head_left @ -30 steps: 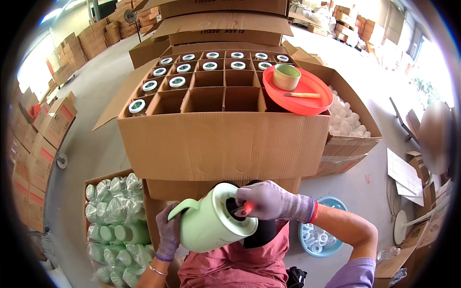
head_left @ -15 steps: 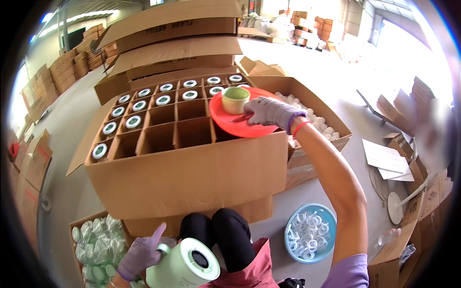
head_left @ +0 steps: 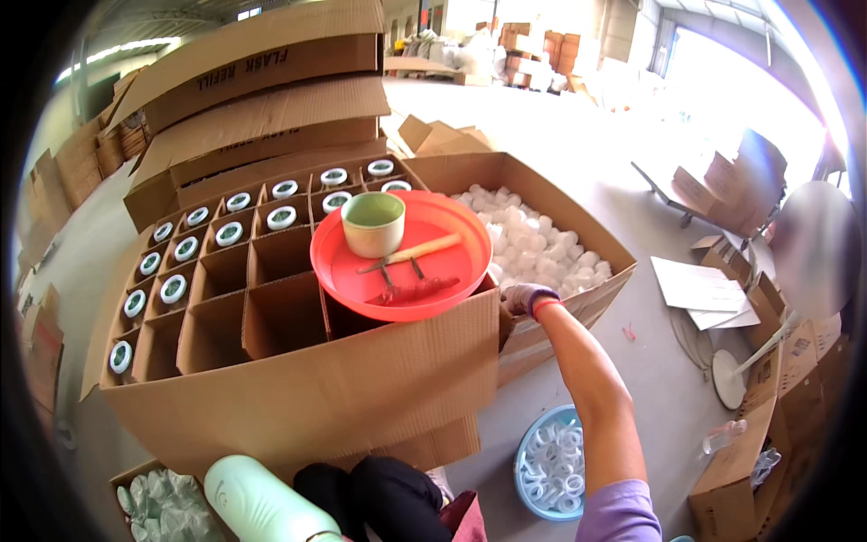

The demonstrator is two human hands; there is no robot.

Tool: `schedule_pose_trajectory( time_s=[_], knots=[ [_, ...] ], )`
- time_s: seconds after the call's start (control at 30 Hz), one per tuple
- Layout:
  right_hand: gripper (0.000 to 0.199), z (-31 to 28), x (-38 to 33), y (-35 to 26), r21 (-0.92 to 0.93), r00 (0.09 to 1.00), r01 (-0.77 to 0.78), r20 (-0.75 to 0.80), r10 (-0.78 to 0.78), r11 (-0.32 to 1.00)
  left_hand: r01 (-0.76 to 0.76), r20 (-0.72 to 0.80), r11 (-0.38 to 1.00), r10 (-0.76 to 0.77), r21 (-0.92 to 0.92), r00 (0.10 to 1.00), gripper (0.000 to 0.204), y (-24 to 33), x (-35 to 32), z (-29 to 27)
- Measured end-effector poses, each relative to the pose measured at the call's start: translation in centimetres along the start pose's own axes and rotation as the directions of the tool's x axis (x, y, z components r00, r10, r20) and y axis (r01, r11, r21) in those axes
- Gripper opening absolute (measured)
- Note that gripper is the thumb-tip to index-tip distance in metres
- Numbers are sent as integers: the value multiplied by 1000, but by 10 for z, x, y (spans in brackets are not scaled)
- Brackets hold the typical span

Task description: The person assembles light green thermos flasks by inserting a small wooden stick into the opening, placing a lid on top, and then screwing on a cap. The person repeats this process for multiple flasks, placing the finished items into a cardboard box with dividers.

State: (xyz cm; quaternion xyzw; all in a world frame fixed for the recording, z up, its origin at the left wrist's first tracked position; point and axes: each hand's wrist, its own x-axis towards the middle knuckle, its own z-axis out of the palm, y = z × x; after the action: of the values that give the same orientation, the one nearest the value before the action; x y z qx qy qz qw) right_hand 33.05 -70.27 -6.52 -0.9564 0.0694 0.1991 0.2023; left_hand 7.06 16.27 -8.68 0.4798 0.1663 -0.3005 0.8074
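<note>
My right hand [head_left: 526, 298], in a pale glove with a red cuff, reaches to the near corner of an open carton of white round pieces [head_left: 533, 239]. Its fingers are partly hidden behind the corner of the big divided carton [head_left: 307, 397], and I cannot see anything in them. A pale green flask [head_left: 257, 501] lies tilted at the lower edge. My left hand is out of the picture below it. A red round tray [head_left: 406, 280] rests on the divided carton and carries a green cup [head_left: 373, 222] and a wooden-handled tool [head_left: 411, 253].
Several cells at the back and left of the divided carton hold flasks with white tops [head_left: 226, 233]; the near cells are bare. A blue basin of white rings [head_left: 551, 461] stands on the floor beside my knees. A box of wrapped green items [head_left: 158, 506] sits lower left. Papers [head_left: 704, 289] and cartons lie to the right.
My right hand has left the red tray and dropped to the corner of the carton of white pieces. The green flask has shifted lower, and my left hand has gone out of view.
</note>
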Motion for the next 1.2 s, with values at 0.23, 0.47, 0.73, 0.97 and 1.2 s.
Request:
schedule_pose_trajectory(
  time_s=[0.23,0.47,0.73,0.97,1.2],
  knots=[
    [60,-7,-5,-96,-186,907,-290,-365,209,939,-62,-67,976,49,-209,997,42,-10,-25,20],
    [39,-24,-139,-193,587,521,691,-809,272,422,-88,-143,932,39,-353,989,35,-7,-29,84],
    [67,161,-289,-347,769,759,636,-606,-237,70,-345,-44,929,342,-136,939,31,-10,-13,134],
    [52,217,-296,-420,565,635,763,-746,-201,313,-286,-141,874,250,-393,958,20,0,-34,185],
    [39,191,-299,-427,209,419,867,-797,-435,452,-267,-77,849,261,-457,962,23,-10,-36,177]
  ],
)
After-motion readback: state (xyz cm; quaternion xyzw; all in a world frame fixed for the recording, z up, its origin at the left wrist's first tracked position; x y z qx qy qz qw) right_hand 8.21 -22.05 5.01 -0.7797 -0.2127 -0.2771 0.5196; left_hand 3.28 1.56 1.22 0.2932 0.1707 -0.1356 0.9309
